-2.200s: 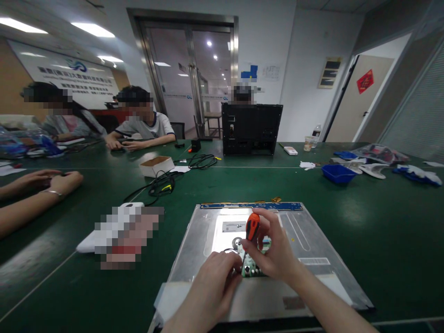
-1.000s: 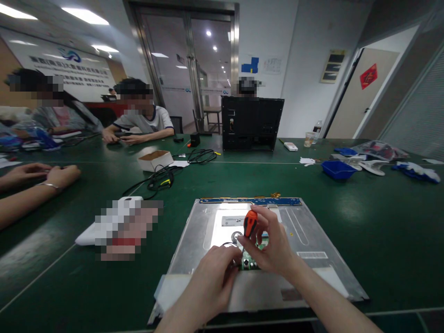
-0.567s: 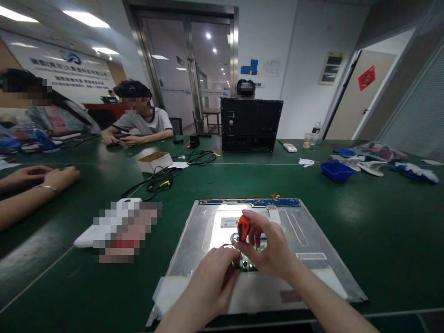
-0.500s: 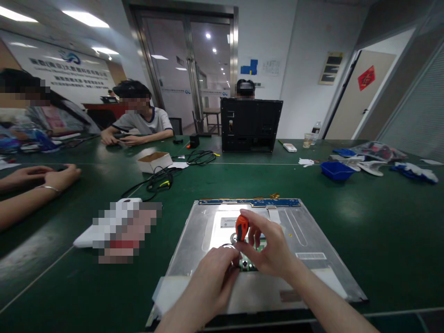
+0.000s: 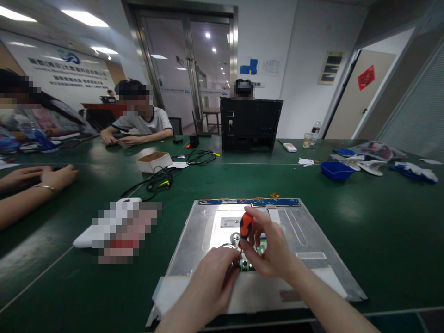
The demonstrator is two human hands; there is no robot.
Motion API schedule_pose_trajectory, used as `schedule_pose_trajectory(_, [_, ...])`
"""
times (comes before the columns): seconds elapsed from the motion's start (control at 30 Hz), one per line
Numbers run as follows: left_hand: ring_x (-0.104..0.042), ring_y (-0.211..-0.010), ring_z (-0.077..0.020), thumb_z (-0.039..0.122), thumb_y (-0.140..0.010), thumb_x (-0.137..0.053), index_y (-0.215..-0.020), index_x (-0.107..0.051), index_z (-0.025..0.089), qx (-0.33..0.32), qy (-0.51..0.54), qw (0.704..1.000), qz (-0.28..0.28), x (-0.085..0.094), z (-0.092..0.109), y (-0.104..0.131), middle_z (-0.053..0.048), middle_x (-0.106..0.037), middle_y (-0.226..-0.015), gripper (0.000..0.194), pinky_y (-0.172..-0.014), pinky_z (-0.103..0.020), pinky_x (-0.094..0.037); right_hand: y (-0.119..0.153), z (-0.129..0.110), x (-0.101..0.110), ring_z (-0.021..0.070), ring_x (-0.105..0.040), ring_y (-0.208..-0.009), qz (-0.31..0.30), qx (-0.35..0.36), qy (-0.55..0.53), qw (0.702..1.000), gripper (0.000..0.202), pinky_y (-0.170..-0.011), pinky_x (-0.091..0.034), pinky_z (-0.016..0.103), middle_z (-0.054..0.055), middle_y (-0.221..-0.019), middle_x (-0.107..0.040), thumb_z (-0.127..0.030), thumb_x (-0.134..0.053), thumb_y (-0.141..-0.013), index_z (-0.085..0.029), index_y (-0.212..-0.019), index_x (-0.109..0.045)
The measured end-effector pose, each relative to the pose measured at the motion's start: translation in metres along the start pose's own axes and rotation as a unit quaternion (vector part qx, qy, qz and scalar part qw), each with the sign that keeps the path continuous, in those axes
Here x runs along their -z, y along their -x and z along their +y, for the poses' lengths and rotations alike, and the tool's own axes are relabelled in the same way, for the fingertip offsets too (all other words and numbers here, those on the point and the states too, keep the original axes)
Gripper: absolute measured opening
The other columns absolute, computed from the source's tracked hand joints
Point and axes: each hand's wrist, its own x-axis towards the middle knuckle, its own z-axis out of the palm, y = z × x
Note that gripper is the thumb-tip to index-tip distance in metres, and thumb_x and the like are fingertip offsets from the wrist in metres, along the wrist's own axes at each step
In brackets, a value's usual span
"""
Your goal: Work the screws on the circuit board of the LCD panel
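Note:
A silver display panel [image 5: 194,240] lies back side up on the table in front of me. Near its middle is a green circuit board [image 5: 247,265], partly covered by my hands. My right hand [image 5: 272,247] grips a screwdriver [image 5: 247,224] with an orange and black handle, held nearly upright over the board. The thin shaft points down beside my left fingertips. My left hand [image 5: 215,273] rests at the board's left edge with its fingers curled; whatever they pinch is hidden. A blue circuit strip [image 5: 225,201] runs along the panel's far edge.
Left of the panel lie a white object [image 5: 90,233], black cables [image 5: 156,182] and an open cardboard box [image 5: 154,162]. A co-worker's hands [image 5: 52,180] reach in from the left. A blue tray [image 5: 336,170] sits at right. A black monitor casing [image 5: 251,125] stands at the back.
The screwdriver's handle has shifted slightly right, and its shaft now shows below the handle. My right fingers moved with it. My left hand stays in place.

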Motion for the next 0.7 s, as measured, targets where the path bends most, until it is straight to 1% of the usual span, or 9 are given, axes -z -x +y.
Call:
schedule_pose_trajectory(0.17, [-0.06,-0.079,-0.0231,0.01,-0.087,-0.046,-0.095,-0.056,0.02,-0.006,-0.003,1.0,0.001,0.0,0.0001,-0.0014,-0.007,-0.066,-0.087,0.016,-0.068,-0.032,-0.043,0.0013,0.0004,-0.0019,0.0107,-0.055,-0.049,0.012,0.006,0.023,1.0,0.06,-0.043,-0.045,0.022,0.0,-0.081,-0.065,-0.014,-0.057,-0.085,-0.025,-0.141,-0.037])
schedule_pose_trajectory(0.27, [-0.061,-0.08,-0.0234,0.01,-0.087,-0.046,-0.097,-0.056,0.02,-0.004,0.001,1.0,-0.004,0.0001,0.0002,-0.002,-0.007,-0.066,-0.089,0.017,-0.068,-0.032,-0.043,0.0017,0.001,-0.0027,0.0107,-0.055,-0.049,0.018,0.005,0.028,0.999,0.058,-0.044,-0.046,0.022,0.0,-0.083,-0.066,-0.015,-0.058,-0.086,-0.026,-0.139,-0.037])
schedule_pose_trajectory(0.4, [-0.06,-0.082,-0.0232,0.01,-0.086,-0.046,-0.099,-0.057,0.02,0.003,0.007,1.0,-0.013,0.0011,0.0015,-0.001,-0.008,-0.066,-0.092,0.019,-0.071,-0.032,-0.044,0.002,0.0017,-0.0014,0.0116,-0.056,-0.051,-0.002,0.005,0.008,1.0,0.06,-0.044,-0.046,0.022,0.001,-0.084,-0.066,-0.015,-0.057,-0.086,-0.025,-0.141,-0.036])
schedule_pose_trajectory(0.5, [-0.06,-0.08,-0.0229,0.009,-0.085,-0.045,-0.096,-0.056,0.02,0.004,0.002,1.0,-0.013,0.0016,0.0025,-0.0001,-0.007,-0.066,-0.09,0.019,-0.07,-0.032,-0.044,0.0024,0.0021,-0.0005,0.0122,-0.056,-0.052,-0.014,-0.002,-0.006,1.0,0.064,-0.044,-0.045,0.023,0.001,-0.082,-0.065,-0.013,-0.055,-0.085,-0.024,-0.144,-0.032])
schedule_pose_trajectory(0.7, [-0.059,-0.08,-0.0237,0.009,-0.086,-0.043,-0.095,-0.056,0.019,0.012,-0.002,1.0,-0.015,0.0012,0.0017,-0.0004,-0.008,-0.066,-0.089,0.019,-0.069,-0.033,-0.043,0.0033,0.0027,-0.002,0.0113,-0.053,-0.05,-0.009,0.0,-0.004,1.0,0.064,-0.042,-0.043,0.021,0.0,-0.08,-0.062,-0.012,-0.054,-0.086,-0.025,-0.144,-0.031])
